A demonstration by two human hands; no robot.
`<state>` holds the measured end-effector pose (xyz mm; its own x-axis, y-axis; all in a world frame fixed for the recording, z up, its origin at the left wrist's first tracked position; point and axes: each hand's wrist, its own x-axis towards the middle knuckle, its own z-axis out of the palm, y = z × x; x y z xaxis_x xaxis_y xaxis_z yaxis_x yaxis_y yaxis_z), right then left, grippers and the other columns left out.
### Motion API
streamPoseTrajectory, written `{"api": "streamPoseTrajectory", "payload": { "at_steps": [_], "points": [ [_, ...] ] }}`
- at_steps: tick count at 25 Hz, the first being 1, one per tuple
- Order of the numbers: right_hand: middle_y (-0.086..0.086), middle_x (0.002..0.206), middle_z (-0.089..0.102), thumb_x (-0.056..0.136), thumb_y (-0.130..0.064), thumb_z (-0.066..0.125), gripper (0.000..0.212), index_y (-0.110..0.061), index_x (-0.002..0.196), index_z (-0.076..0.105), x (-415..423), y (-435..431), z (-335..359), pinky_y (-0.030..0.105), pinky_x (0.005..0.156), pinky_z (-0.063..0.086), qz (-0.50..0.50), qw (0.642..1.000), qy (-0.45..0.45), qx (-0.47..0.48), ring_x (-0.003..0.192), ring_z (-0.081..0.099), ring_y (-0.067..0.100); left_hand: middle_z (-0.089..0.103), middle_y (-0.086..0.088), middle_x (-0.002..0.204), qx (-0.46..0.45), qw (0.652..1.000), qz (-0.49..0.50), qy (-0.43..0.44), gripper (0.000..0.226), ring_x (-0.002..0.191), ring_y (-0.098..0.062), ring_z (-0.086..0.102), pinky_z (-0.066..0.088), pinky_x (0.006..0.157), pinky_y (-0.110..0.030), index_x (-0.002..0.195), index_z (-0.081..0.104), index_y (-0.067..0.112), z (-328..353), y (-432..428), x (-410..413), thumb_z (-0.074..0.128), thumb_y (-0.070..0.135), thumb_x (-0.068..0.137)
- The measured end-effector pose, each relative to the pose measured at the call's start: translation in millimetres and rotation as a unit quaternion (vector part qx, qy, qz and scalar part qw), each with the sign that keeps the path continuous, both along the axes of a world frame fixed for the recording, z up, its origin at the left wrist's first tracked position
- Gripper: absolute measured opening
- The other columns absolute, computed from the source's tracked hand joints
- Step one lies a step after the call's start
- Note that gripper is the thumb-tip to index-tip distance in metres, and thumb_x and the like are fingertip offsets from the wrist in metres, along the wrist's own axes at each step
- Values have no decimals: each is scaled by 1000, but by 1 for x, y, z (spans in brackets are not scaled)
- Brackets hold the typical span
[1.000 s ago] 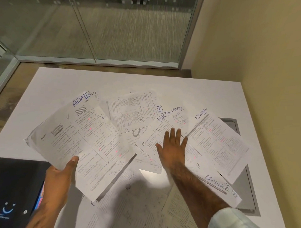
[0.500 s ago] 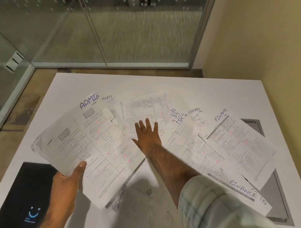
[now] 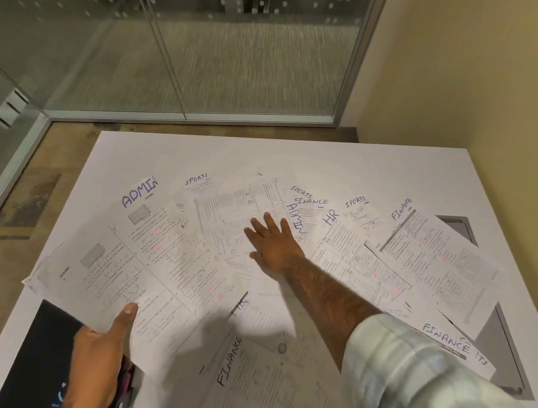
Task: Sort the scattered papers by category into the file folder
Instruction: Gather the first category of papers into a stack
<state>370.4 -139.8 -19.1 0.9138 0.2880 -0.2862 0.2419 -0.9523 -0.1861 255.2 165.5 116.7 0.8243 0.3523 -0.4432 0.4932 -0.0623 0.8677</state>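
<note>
While the left hand (image 3: 99,359) is gripping the lower edge of the ADMIN sheet (image 3: 143,260), thumb lying on top and the other fingers hidden beneath, it is holding that paper tilted above the near-left part of the white table (image 3: 202,152). The right hand (image 3: 271,243) is reaching across the spread, fingers straight and fanned wide, palm pressing flat on a densely printed sheet (image 3: 231,211) in the middle of the pile. Its pale checked sleeve (image 3: 408,370) is filling the near-right corner.

The remaining papers are lying loose and overlapping across the table: a SPORTS sheet (image 3: 197,180) is peeking out at the far edge of the pile, an HR sheet (image 3: 351,258) is lying just right of the pressing hand, and a FINANCE sheet (image 3: 436,261) is partly covering a grey panel (image 3: 498,340) set into the tabletop. Another FINANCE page (image 3: 249,380) is lying near the person. The black file folder (image 3: 33,357) is sitting at the near-left corner, partly under the left hand.
</note>
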Motion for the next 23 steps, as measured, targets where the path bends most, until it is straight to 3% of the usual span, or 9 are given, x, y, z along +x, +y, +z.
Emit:
{"api": "streamPoseTrajectory", "payload": {
  "at_steps": [1,3,5,8,13,23],
  "points": [
    [4,170,8,103,-33,46,61,-22,159,22,0,0,3,58,124,5,-10,999,-27,20,156,0,32,62,-4,129,-1,1000,-2,0,46,117,-25,54,41,105,-44,142,54,13,0,1,0,64,14,98],
    [14,162,33,98,-27,56,55,-15,150,41,3,0,10,53,120,28,-131,985,-102,40,150,29,35,62,-5,130,1,1000,-1,-1,46,117,-25,55,41,105,-44,142,54,13,1,2,0,64,14,98],
    [17,144,53,94,-42,61,61,-9,143,47,9,-4,18,47,106,45,-311,944,-111,28,131,50,33,64,-8,132,2,1000,2,0,46,117,-26,56,41,106,-44,142,55,13,-2,7,1,66,16,97],
    [15,132,55,81,-63,68,87,-4,141,45,18,-18,23,45,98,46,-435,899,-41,-4,120,52,31,64,-10,133,4,1000,-3,4,46,116,-27,56,42,106,-46,141,56,12,-2,10,1,66,18,97],
    [13,127,56,71,-65,77,83,-8,126,54,26,-29,21,45,98,42,-451,892,-4,-22,119,52,30,64,-7,134,2,1000,1,2,45,122,-28,56,40,111,-52,140,56,15,-4,20,0,67,17,96],
    [13,127,55,65,-52,89,82,-8,125,54,38,-32,29,45,94,45,-479,877,32,-1,119,52,29,66,-1,125,-19,1000,11,-10,44,121,-26,57,40,111,-54,138,57,25,-8,30,-5,67,16,96]
  ]
}}
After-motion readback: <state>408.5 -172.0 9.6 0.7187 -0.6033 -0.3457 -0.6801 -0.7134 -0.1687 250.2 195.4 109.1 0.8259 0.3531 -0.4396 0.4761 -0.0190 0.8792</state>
